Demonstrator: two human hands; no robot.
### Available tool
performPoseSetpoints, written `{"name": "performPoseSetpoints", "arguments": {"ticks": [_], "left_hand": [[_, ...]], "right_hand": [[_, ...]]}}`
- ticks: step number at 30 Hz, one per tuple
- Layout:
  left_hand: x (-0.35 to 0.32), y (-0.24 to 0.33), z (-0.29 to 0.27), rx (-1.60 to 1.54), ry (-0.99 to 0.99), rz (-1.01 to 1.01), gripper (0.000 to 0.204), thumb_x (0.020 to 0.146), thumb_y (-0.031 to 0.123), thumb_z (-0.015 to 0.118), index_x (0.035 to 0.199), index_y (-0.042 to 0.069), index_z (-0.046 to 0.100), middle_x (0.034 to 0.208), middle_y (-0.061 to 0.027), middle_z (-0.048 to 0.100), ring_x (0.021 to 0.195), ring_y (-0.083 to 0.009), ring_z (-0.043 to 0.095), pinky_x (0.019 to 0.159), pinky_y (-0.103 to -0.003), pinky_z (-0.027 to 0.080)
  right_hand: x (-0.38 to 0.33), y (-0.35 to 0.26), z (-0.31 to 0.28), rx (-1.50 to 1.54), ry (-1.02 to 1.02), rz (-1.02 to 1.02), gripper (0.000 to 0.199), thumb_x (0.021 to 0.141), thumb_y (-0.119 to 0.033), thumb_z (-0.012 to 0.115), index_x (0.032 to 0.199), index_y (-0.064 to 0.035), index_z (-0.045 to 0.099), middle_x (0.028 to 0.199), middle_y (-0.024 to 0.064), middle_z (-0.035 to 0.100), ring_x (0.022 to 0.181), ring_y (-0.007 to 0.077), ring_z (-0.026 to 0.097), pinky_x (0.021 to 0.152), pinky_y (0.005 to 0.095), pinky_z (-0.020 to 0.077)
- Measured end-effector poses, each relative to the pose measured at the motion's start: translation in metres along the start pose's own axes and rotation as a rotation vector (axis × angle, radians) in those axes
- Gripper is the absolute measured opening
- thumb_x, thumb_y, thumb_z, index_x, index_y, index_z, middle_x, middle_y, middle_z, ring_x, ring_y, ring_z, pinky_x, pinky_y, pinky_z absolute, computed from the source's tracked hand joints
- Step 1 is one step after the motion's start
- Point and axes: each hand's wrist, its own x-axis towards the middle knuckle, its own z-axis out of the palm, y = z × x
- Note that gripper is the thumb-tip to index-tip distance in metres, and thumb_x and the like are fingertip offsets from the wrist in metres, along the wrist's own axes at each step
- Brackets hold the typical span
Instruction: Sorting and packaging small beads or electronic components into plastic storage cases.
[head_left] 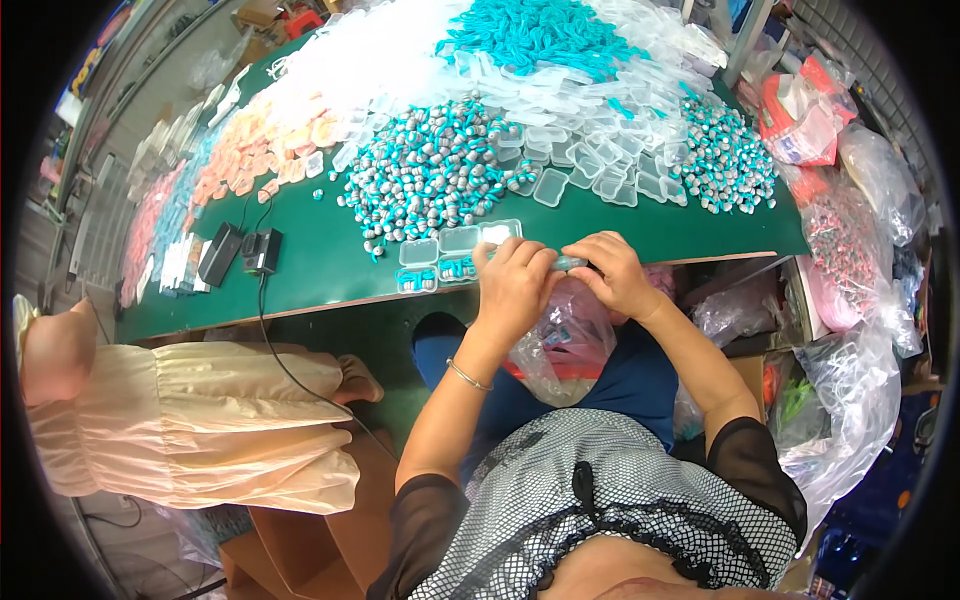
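Holding small clear case (570, 263) between both hands, near front edge of green table (330, 240). Left hand (518, 285): fingers bent, pressed together, pinching 1 end; thumb mostly hidden. Right hand (615, 275): thumb and fingers pinching other end. Cannot tell if case is latched. Risk: uneven squeeze could pop case loose, perhaps into plastic bag (575, 330) below. Open boxes (416, 280) sit beside left fingers; careless sweep could tip them, spilling teal-and-grey pieces (458, 268).
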Motion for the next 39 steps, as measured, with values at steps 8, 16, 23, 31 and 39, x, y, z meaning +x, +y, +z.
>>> {"name": "performPoseSetpoints", "arguments": {"ticks": [8,16,23,31,39], "left_hand": [[-0.033,0.0,-0.029,-0.002,0.098,-0.123,0.044,0.071,0.026,0.08,0.111,0.012,0.066,0.12,-0.0051,0.059,0.114,-0.0287,0.052,0.096,-0.046,0.032],[-0.036,-0.029,-0.034,0.145,0.054,-0.245,0.045,0.07,0.023,0.081,0.111,0.012,0.065,0.122,-0.0062,0.057,0.118,-0.0298,0.049,0.095,-0.052,0.031],[-0.03,-0.036,-0.032,0.203,-0.02,-0.249,0.048,0.068,0.027,0.083,0.11,0.012,0.067,0.123,-0.0057,0.056,0.12,-0.0293,0.048,0.098,-0.052,0.03],[-0.024,-0.034,-0.035,0.173,-0.024,-0.249,0.051,0.063,0.023,0.085,0.109,0.011,0.067,0.124,-0.0057,0.054,0.122,-0.0264,0.046,0.099,-0.055,0.03],[-0.022,-0.03,-0.035,0.159,-0.026,-0.28,0.049,0.065,0.024,0.084,0.109,0.011,0.067,0.125,-0.0071,0.054,0.123,-0.0286,0.045,0.101,-0.059,0.028]], "right_hand": [[-0.016,-0.019,-0.001,-0.098,0.085,-0.03,0.03,0.077,-0.012,0.074,0.105,-0.0058,0.066,0.101,0.011,0.069,0.092,0.0306,0.065,0.08,0.0406,0.0485],[0.023,-0.005,-0.004,-0.403,0.079,0.112,0.032,0.079,-0.018,0.071,0.108,-0.0076,0.065,0.111,0.0078,0.064,0.106,0.0285,0.057,0.091,0.0427,0.0407],[0.061,0.002,0.049,-0.4,-0.056,0.048,0.028,0.081,-0.028,0.072,0.102,-0.0097,0.069,0.111,0.005,0.062,0.115,0.0263,0.05,0.1,0.0553,0.0301],[0.068,0.0,0.041,-0.356,-0.106,0.148,0.028,0.076,-0.031,0.076,0.089,-0.0117,0.061,0.094,0.0028,0.059,0.104,0.0259,0.052,0.096,0.0528,0.0294],[0.088,-0.003,0.029,-0.401,-0.345,0.323,0.02,0.075,-0.026,0.074,0.083,-0.0091,0.067,0.082,0.0083,0.067,0.099,0.0299,0.059,0.1,0.0606,0.0278]]}}
